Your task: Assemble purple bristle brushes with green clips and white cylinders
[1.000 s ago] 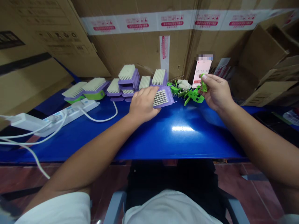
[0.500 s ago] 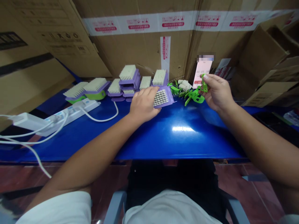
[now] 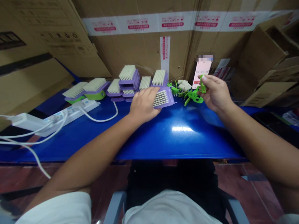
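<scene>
My left hand [image 3: 143,104] grips the left end of a purple piece [image 3: 171,96], whose visible face shows a grid of pale and dark spots. A small green part [image 3: 202,84] is pinched between the thumb and fingers of my right hand [image 3: 216,91], just in front of the phone. More green parts [image 3: 195,96] lie in a loose pile left of that hand, beside pale cylinders [image 3: 184,84]. Behind my left hand stand several purple brushes [image 3: 128,77] with cream bristles facing up, some of them stacked.
Two brushes with green undersides [image 3: 95,88] sit farther left, behind a white power strip [image 3: 67,116] with cables. A lit phone [image 3: 201,70] leans against the cardboard [image 3: 140,46] at the back of the blue table [image 3: 163,140]. More cardboard [image 3: 261,62] stands at right.
My right hand has shifted slightly left with the green part. My left hand and the purple piece are almost where they were.
</scene>
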Demonstrator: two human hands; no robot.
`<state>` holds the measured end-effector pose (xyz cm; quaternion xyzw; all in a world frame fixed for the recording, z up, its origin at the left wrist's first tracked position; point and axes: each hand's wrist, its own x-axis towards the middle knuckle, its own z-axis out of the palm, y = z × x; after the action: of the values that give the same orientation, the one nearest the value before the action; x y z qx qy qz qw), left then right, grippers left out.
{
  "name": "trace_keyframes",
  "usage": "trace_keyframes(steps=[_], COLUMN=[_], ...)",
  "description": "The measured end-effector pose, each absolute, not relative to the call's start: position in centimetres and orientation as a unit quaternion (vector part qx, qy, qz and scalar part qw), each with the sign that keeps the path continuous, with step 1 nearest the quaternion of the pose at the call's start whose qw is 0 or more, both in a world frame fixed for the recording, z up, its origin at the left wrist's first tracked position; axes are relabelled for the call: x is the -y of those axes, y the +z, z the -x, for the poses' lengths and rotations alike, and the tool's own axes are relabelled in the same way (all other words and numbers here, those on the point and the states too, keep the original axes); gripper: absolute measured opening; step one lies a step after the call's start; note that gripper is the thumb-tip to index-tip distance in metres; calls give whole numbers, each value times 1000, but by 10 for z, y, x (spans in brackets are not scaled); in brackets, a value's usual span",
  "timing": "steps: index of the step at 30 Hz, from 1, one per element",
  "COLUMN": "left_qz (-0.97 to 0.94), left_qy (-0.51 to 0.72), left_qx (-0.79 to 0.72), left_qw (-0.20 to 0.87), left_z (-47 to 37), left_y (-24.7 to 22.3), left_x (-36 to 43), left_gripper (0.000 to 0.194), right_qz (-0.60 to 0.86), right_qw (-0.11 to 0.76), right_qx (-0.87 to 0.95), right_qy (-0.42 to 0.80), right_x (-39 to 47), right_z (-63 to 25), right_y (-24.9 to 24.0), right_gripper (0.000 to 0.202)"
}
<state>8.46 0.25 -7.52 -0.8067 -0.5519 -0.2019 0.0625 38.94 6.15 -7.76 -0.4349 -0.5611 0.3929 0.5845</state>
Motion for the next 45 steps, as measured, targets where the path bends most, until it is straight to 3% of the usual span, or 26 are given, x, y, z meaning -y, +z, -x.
trace_keyframes(steps=[26, 35, 45], left_qz=[812, 813, 814], left_qy=[-196, -196, -196], left_qx=[546, 543, 542], left_qw=[70, 74, 72], left_z=[-84, -84, -84], left_y=[-75, -76, -75], left_x=[-2, -2, -2], left_gripper=[77, 77, 78], right_qz=[410, 417, 416], right_qw=[609, 573, 493], right_qx=[543, 559, 533], right_qy=[407, 430, 547], right_x=[-58, -53, -47], right_z=[-383, -386, -388], right_y=[-78, -71, -55], right_gripper=[39, 36, 47])
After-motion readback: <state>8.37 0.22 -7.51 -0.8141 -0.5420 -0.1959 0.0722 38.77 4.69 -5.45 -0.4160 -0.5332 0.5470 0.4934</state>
